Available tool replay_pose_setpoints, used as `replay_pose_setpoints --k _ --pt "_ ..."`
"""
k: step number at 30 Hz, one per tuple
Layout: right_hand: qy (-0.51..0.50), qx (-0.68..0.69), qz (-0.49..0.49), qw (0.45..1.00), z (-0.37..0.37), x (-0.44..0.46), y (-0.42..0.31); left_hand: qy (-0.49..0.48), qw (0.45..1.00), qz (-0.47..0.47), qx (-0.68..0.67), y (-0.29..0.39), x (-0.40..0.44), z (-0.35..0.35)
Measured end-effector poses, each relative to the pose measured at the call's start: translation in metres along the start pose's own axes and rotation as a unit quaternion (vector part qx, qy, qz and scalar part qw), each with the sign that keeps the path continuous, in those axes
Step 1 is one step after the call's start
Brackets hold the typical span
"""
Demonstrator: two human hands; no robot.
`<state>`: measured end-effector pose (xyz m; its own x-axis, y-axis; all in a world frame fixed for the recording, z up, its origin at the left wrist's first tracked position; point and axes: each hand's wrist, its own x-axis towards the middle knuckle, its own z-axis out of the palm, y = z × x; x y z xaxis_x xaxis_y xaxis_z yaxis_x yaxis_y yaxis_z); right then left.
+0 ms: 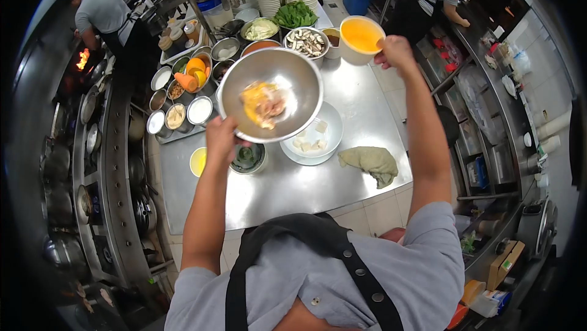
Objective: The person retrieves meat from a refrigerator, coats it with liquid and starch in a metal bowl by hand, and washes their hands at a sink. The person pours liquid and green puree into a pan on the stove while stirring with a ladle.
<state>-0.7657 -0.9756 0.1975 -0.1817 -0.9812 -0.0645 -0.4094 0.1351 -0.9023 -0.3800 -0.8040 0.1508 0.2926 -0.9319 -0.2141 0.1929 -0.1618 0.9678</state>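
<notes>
"Where's the metal bowl (302, 83)?"

"Just above the middle of the frame, held over the table (257, 204), with yellow-orange liquid and pale pinkish pieces inside"

"And the left hand (221, 134)?"

"At the bowl's lower-left rim, its grip pinching the edge; some of the fingers are hidden underneath"

"What about the right hand (395, 53)?"

"Upper right of centre, its grip closed on the side of a pale tub (347, 54) with something orange in it, well apart from the left hand"

"Anything near them?"

"A white bowl (334, 124) with white chunks, partly covered by the metal bowl in this view; a crumpled green cloth (369, 163) right of it; sliced mushrooms (306, 42) and leafy greens (296, 14) at the top centre; a carrot (185, 81) left of the metal bowl"
</notes>
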Motion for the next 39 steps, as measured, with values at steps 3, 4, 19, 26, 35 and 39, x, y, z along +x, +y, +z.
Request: replay_pose_setpoints --k 3,4,19,26,35,39 --pt "0.016 -0.062 0.056 0.996 0.034 0.017 0.062 -0.012 1.000 -0.013 -0.012 0.003 -0.017 -0.043" --pt "0.029 -0.070 0.082 0.994 0.048 0.026 0.086 -0.007 1.000 -0.024 -0.013 0.005 -0.023 -0.053" --pt "-0.042 0.040 -0.139 0.989 0.088 -0.202 -0.048 -0.204 0.974 -0.096 0.021 -0.004 -0.043 -0.046" --pt "0.064 -0.236 -0.130 0.961 0.160 -0.301 0.066 -0.401 0.904 -0.134 0.056 -0.042 -0.097 0.000" --pt "0.127 -0.393 0.125 0.902 0.070 -0.496 0.135 -0.582 0.769 -0.232 0.123 -0.142 -0.223 0.049" --pt "0.198 -0.271 0.179 0.925 0.045 -0.591 0.146 -0.671 0.692 -0.222 0.147 -0.159 -0.297 0.071"
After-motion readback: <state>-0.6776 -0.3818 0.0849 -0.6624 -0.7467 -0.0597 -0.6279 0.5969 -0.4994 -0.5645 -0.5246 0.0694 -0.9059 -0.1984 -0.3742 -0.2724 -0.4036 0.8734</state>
